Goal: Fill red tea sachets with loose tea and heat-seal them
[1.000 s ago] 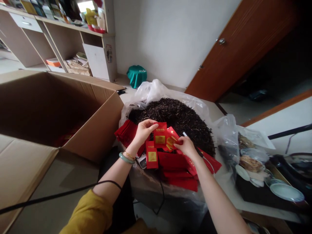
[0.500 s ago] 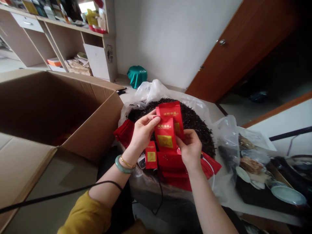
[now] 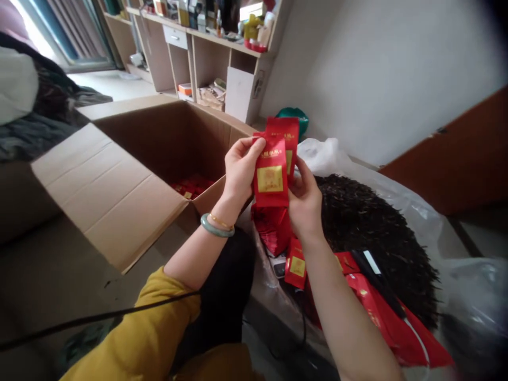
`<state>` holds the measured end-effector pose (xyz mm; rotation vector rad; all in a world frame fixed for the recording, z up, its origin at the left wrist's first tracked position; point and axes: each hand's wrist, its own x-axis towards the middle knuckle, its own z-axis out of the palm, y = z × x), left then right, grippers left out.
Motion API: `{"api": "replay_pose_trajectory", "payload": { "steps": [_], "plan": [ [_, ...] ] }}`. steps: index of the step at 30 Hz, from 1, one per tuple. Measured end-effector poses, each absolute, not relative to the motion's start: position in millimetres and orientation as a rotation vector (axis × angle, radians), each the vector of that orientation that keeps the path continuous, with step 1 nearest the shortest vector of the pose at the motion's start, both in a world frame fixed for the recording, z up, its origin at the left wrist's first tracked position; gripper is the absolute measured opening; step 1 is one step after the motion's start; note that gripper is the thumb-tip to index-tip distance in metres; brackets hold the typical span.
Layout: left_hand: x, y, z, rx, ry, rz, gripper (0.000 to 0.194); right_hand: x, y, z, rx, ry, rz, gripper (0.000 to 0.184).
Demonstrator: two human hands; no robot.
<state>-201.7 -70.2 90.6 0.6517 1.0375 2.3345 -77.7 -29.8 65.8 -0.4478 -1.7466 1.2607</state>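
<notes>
Your left hand (image 3: 240,172) and right hand (image 3: 305,201) grip two red tea sachets (image 3: 271,174) upright between them. The sachets stand just beside an open cardboard carton (image 3: 130,159) holding more red sachets (image 3: 192,186), with dark loose tea (image 3: 369,233) to the right.

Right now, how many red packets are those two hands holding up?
2. The front red packet faces the camera between the left hand and the right hand. The rear red packet stands behind it, its top showing above. Another could be hidden behind them.
</notes>
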Motion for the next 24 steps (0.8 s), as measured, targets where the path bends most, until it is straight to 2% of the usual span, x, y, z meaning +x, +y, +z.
{"api": "replay_pose_trajectory", "payload": {
  "steps": [4,9,12,16,19,21,24],
  "plan": [
    [-275.7,-60.8,74.9,0.442,1.246,2.504,0.015,-144.7,-9.3,61.6,-0.391,-1.877,1.37,0.049],
    [-332.3,-67.6,53.3,0.257,1.757,2.464,0.047,-181.4,-4.6,64.2,-0.436,-2.007,1.614,0.053],
    [-321.6,-74.1,42.6,0.371,1.982,2.402,0.042,-162.8,-14.1,64.9,-0.482,-2.0,1.634,0.04],
    [-262.2,-67.6,37.8,0.848,1.931,2.392,0.03,-108.8,-18.0,62.4,-0.647,-1.932,1.561,0.027],
    [-203.6,-56.5,36.9,1.191,1.841,2.098,0.028,-51.9,-8.8,58.2,-0.795,-1.889,1.412,0.03],
    [-166.2,-51.6,34.1,1.511,1.718,1.652,0.03,-5.8,-0.1,52.9,-0.919,-1.878,1.303,0.032],
    [-119.1,-48.1,25.2,1.803,1.543,1.255,0.019,68.6,9.8,39.4,-1.124,-1.896,1.163,0.034]
  ]
}}
